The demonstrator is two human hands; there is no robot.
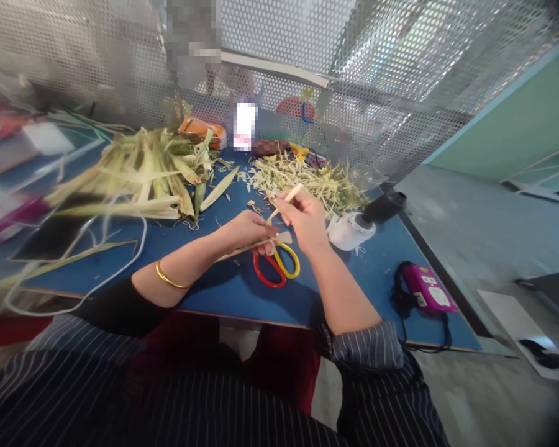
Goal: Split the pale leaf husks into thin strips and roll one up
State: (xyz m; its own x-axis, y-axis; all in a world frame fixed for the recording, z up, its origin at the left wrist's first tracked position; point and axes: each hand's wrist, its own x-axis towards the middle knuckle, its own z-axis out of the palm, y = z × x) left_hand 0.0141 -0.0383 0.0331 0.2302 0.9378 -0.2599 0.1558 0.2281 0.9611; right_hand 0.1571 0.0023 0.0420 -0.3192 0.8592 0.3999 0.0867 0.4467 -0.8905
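The husk strip (292, 194) is located between the two hands, above the blue worktop (214, 267). The left hand (249, 231) is closed on its lower end; the right hand (306, 218) pinches its upper part between thumb and fingers. A flat husk length (284, 237) passes below the left fingers; whether it joins the strip cannot be determined. The scissors (272, 282), with red and yellow handles, lie just below the left hand; contact cannot be confirmed. Shredded husk (284, 171) lies beyond the right hand, and a white thread spool (349, 231) to its right.
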